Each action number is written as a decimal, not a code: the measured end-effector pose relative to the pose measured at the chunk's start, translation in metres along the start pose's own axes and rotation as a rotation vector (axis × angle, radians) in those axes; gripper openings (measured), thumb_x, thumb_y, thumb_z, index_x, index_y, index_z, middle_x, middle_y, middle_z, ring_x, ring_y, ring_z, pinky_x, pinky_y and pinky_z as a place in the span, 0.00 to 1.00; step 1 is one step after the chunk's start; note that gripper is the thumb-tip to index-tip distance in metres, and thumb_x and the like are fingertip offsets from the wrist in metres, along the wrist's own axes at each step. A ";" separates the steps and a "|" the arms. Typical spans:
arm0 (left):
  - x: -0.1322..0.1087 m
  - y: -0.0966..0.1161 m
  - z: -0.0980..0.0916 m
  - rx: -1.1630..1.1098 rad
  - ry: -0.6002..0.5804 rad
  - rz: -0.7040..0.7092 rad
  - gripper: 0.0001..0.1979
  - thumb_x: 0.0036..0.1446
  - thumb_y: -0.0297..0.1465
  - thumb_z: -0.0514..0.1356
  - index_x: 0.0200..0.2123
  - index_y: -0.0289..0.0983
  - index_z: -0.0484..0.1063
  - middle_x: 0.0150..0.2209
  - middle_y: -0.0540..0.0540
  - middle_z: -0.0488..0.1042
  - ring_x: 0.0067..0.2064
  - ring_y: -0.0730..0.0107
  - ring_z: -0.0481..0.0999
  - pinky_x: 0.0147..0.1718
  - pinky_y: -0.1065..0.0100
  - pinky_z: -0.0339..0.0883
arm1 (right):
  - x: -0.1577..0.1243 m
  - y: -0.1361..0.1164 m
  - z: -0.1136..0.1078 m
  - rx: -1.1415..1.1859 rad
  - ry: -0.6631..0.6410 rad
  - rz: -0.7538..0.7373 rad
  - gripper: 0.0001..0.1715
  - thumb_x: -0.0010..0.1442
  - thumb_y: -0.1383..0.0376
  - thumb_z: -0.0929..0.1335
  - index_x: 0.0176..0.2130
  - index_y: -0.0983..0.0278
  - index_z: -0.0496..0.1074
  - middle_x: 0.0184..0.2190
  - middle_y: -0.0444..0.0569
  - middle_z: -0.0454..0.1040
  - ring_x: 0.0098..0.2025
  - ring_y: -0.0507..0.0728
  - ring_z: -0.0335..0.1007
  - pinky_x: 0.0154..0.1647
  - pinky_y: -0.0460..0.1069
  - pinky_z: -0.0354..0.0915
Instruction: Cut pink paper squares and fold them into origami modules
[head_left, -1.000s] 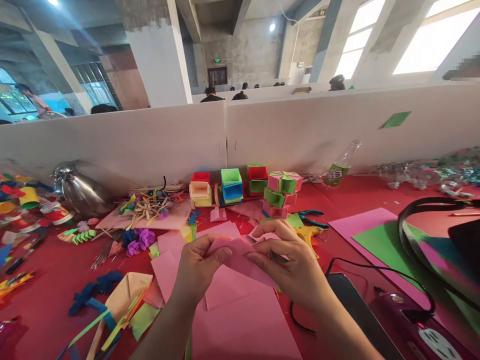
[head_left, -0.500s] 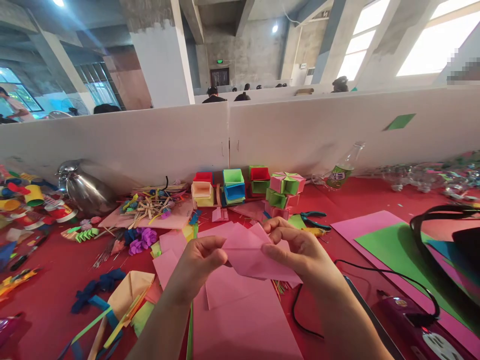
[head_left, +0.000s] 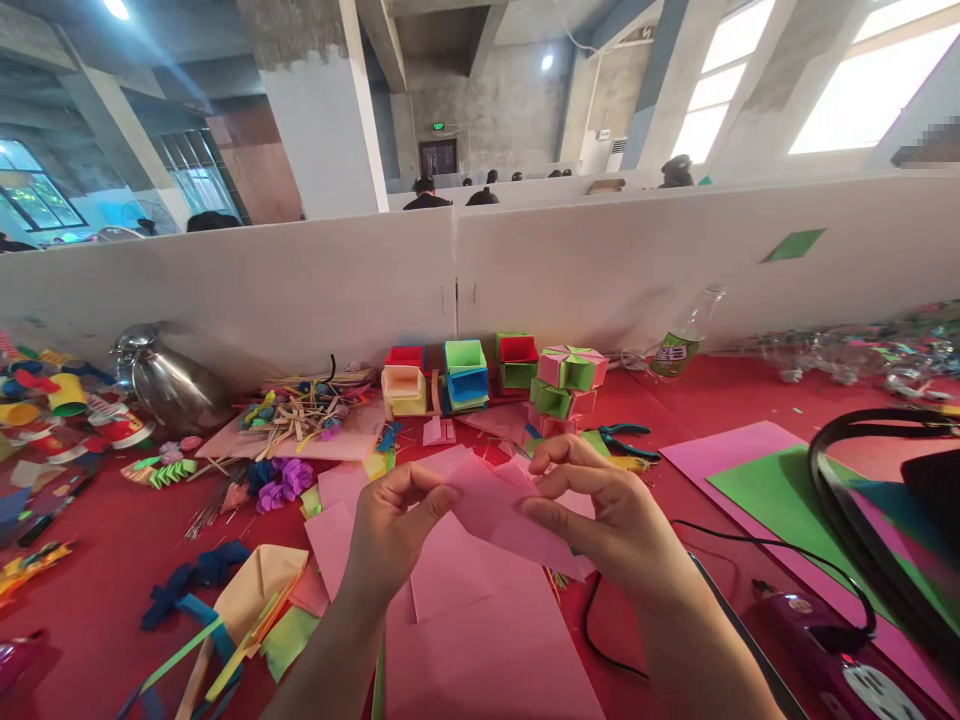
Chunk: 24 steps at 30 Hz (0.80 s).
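Observation:
A folded piece of pink paper [head_left: 495, 505] is held up in front of me between both hands. My left hand [head_left: 397, 525] pinches its left corner between thumb and fingers. On the other side, my right hand [head_left: 589, 495] grips the paper near its upper right edge, thumb in front and fingers behind. Below lies a stack of pink paper sheets [head_left: 495, 655] on the red table. Folded paper boxes [head_left: 466, 375] in several colours stand beyond my hands, beside a pink and green paper box stack [head_left: 571, 370].
Pliers [head_left: 630, 440] lie right of centre. A power strip [head_left: 817, 640] with a black cable sits at the lower right, near pink and green sheets [head_left: 787, 480]. To the left are a metal jug [head_left: 176, 385], craft sticks and paper scraps. A white partition [head_left: 337, 290] runs behind.
The pink paper has tilted, its right end now lower and its flap turned. My left hand stays on its corner, and my right hand has barely shifted.

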<state>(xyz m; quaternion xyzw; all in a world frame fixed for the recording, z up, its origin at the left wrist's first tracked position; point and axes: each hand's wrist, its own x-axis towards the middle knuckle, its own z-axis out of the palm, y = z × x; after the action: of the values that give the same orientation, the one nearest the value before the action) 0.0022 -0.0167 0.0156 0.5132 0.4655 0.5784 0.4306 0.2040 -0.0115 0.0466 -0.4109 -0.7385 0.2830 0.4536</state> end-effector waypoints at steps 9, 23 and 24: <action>0.002 -0.003 -0.012 -0.081 -0.149 -0.042 0.14 0.44 0.41 0.67 0.27 0.35 0.76 0.23 0.48 0.74 0.26 0.73 0.70 0.27 0.74 0.62 | 0.000 0.002 -0.004 0.012 0.005 0.034 0.15 0.52 0.59 0.71 0.20 0.62 0.70 0.33 0.46 0.67 0.37 0.54 0.66 0.41 0.51 0.65; -0.003 -0.003 0.006 0.245 -0.337 -0.047 0.09 0.51 0.35 0.62 0.27 0.35 0.78 0.24 0.49 0.75 0.28 0.70 0.70 0.27 0.73 0.60 | 0.001 0.002 0.012 -0.297 -0.139 -0.090 0.15 0.55 0.65 0.69 0.19 0.63 0.66 0.37 0.47 0.71 0.40 0.57 0.67 0.43 0.57 0.63; -0.004 -0.002 0.007 0.252 -0.355 -0.059 0.09 0.51 0.35 0.63 0.27 0.35 0.77 0.24 0.49 0.75 0.28 0.71 0.70 0.26 0.73 0.59 | 0.001 0.002 0.012 -0.302 -0.140 -0.099 0.16 0.55 0.65 0.69 0.19 0.63 0.66 0.36 0.47 0.71 0.40 0.56 0.67 0.43 0.57 0.63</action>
<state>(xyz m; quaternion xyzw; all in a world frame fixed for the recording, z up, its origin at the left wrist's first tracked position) 0.0092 -0.0195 0.0135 0.6431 0.4658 0.4031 0.4550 0.1934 -0.0105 0.0400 -0.4170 -0.8216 0.1741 0.3476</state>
